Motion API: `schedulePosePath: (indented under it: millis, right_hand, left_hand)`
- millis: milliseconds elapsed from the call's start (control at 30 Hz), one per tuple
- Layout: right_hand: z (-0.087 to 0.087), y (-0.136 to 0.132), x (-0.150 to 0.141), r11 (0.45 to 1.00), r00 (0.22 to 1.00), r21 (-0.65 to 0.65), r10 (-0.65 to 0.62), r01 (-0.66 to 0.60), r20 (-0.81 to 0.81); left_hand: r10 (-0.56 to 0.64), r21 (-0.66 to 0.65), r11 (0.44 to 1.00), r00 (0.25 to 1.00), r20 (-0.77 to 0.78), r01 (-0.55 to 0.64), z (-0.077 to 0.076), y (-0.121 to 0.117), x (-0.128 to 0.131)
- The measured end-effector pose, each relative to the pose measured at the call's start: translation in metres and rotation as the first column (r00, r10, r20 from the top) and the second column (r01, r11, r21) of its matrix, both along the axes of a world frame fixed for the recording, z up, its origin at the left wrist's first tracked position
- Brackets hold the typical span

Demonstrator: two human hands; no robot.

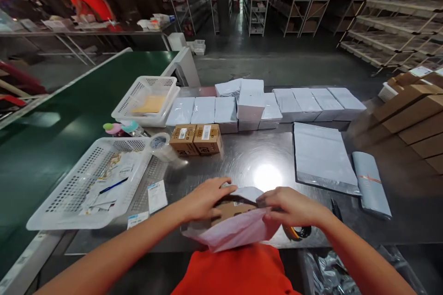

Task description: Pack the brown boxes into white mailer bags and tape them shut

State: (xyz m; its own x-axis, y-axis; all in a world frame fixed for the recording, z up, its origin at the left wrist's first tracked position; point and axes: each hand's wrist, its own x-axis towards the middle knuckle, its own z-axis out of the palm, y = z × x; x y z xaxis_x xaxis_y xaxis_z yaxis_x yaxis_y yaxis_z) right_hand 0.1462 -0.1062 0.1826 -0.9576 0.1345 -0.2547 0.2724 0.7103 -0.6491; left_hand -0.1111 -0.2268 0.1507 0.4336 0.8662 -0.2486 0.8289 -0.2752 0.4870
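Observation:
A small brown cardboard box [230, 211] lies at the near edge of the metal table, partly inside a thin pink wrapper or bag [235, 233]. My left hand [209, 198] grips the box's left end, fingers curled over its top. At the right end, my right hand [289, 205] has its fingers closed on the wrapper's edge. A white flap [247, 192] rises behind the box, between my hands. Black-and-orange scissor-like handles [296, 232] lie just under my right wrist. Two taped brown boxes [195, 139] stand farther off, beside rolls of clear tape [161, 145].
Stacks of white packets [249, 106] line the table's back. Grey mailer bags [321, 156] and a rolled bundle [372, 184] lie right. A white basket [79, 184] holds papers and a pen; another basket [145, 101] stands behind. A green conveyor [86, 87] runs left; cartons [415, 115] are stacked right.

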Motion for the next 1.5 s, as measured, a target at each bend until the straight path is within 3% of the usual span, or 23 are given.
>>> schedulePosePath:
  millis: [67, 133, 233, 300, 367, 433, 533, 600, 667, 767, 867, 1000, 1100, 1200, 1267, 1333, 1433, 1500]
  right_hand:
    - [-0.001, 0.007, 0.011, 0.984, 0.997, -0.171, -0.057, 0.049, -0.046]
    - [-0.01, 0.018, 0.023, 0.924, 0.974, -0.369, -0.166, 0.098, -0.157]
    - [-0.034, 0.032, 0.034, 0.789, 0.79, -0.542, -0.516, 0.289, -0.331]
    - [-0.05, 0.034, 0.034, 0.718, 0.697, -0.544, -0.651, 0.435, -0.301]
    - [-0.057, 0.029, 0.028, 0.746, 0.79, -0.486, -0.591, 0.456, -0.166]
    - [-0.053, 0.021, 0.017, 0.842, 0.907, -0.393, -0.418, 0.369, -0.044]
    - [-0.038, 0.013, -0.004, 0.956, 0.961, -0.091, -0.274, 0.277, 0.048]
    - [-0.029, 0.01, -0.019, 0.965, 0.968, 0.141, -0.233, 0.219, 0.089]
    - [-0.025, 0.009, -0.03, 0.933, 0.972, 0.343, -0.176, 0.113, 0.158]
    - [-0.023, 0.008, -0.033, 0.871, 0.969, 0.485, -0.053, -0.073, 0.241]
    - [-0.023, 0.008, -0.021, 0.87, 0.981, 0.473, 0.06, -0.141, 0.182]
    - [-0.033, 0.005, -0.003, 0.913, 0.993, 0.39, 0.108, -0.118, 0.049]
    - [-0.043, 0.004, 0.003, 0.971, 0.997, 0.227, 0.073, -0.069, -0.011]
    - [-0.048, 0.008, 0.005, 0.989, 0.991, 0.135, 0.079, -0.063, -0.11]
    - [-0.05, 0.012, 0.004, 0.989, 0.98, 0.111, 0.118, -0.101, -0.157]
    - [-0.052, 0.015, 0.003, 0.989, 0.977, 0.063, 0.144, -0.136, -0.154]
    - [-0.052, 0.018, 0.001, 0.99, 0.982, 0.005, 0.138, -0.139, -0.128]
    - [-0.05, 0.019, -0.001, 0.991, 0.985, -0.003, 0.134, -0.135, -0.109]
  left_hand:
    - [0.003, 0.038, 0.999, 0.998, -0.065, -0.001, -0.011, -0.004, -0.005]
    - [-0.005, 0.081, 0.997, 0.997, -0.078, 0.012, -0.021, -0.007, -0.005]
    - [0.052, 0.135, 0.99, 0.997, -0.064, -0.043, -0.023, -0.011, -0.001]
    - [0.107, 0.136, 0.986, 0.99, -0.095, -0.094, -0.017, -0.011, 0.001]
    - [0.178, 0.093, 0.982, 0.969, -0.17, -0.164, -0.008, -0.012, 0.001]
    - [0.242, 0.005, 0.968, 0.932, -0.269, -0.25, -0.001, -0.013, -0.001]
    - [0.292, -0.103, 0.932, 0.886, -0.361, -0.349, 0.003, -0.015, -0.003]
    - [0.287, -0.142, 0.921, 0.879, -0.38, -0.362, 0.002, -0.015, -0.003]
    - [0.276, -0.154, 0.922, 0.882, -0.382, -0.355, 0.001, -0.015, -0.004]
    - [0.26, -0.128, 0.94, 0.906, -0.335, -0.317, 0.0, -0.021, -0.011]
    - [0.19, -0.121, 0.967, 0.951, -0.245, -0.225, -0.001, -0.033, -0.019]
    - [0.128, -0.119, 0.982, 0.978, -0.164, -0.149, -0.005, -0.048, -0.019]
    - [0.189, -0.175, 0.969, 0.978, 0.082, -0.173, -0.011, -0.051, -0.018]
    - [0.293, -0.337, 0.925, 0.892, 0.344, -0.174, -0.018, -0.051, -0.024]
    - [0.326, -0.39, 0.906, 0.859, 0.394, -0.165, -0.022, -0.051, -0.034]
    - [0.357, -0.34, 0.915, 0.831, 0.428, -0.218, -0.023, -0.05, -0.045]
    - [0.438, -0.204, 0.896, 0.705, 0.558, -0.395, -0.019, -0.046, -0.056]
    - [0.43, -0.232, 0.9, 0.671, 0.604, -0.368, -0.013, -0.042, -0.057]
